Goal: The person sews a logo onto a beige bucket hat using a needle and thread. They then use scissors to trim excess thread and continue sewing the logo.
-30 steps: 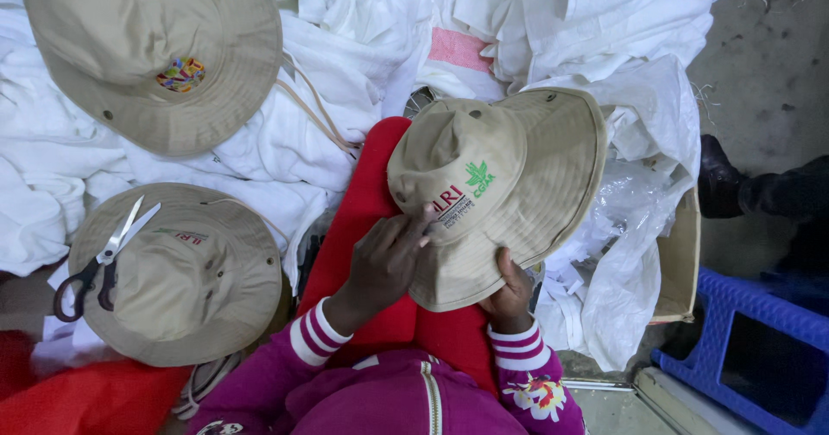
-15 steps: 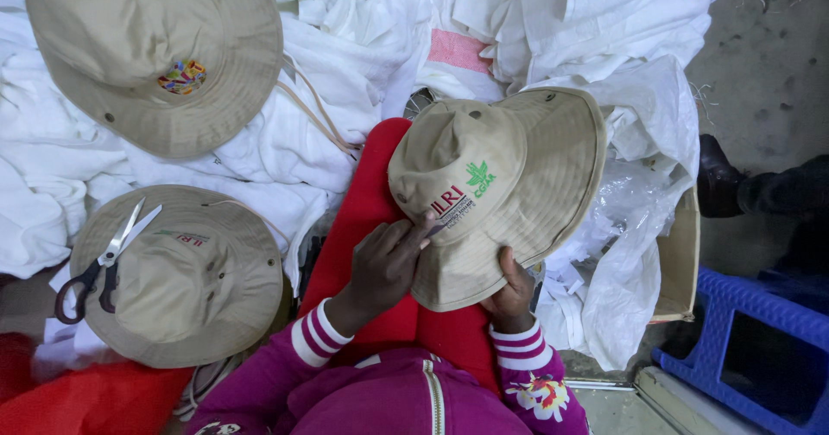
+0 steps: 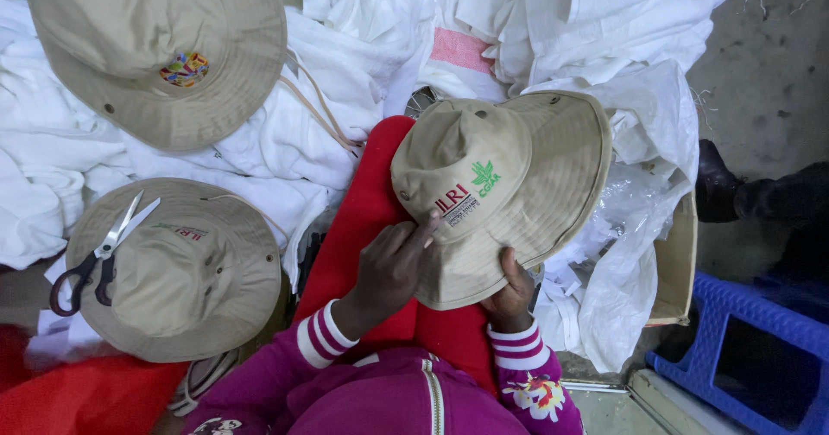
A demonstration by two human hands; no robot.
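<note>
white cloth [image 3: 363, 46] covers our workspace. on our red lap [image 3: 367, 219], our right hand [image 3: 509, 292] grips the brim of a khaki hat [image 3: 509, 184]; our left hand [image 3: 393, 266] pinches near its logo, seemingly inspecting stitching. scissors [image 3: 95, 258] wait on another hat [image 3: 173, 271], probably needed next.

My left hand [image 3: 393, 266] is up, fingers bent, one finger poking out. My right hand [image 3: 511, 292] is lower, fingers curled in a pinch. Both arms are bent.
</note>
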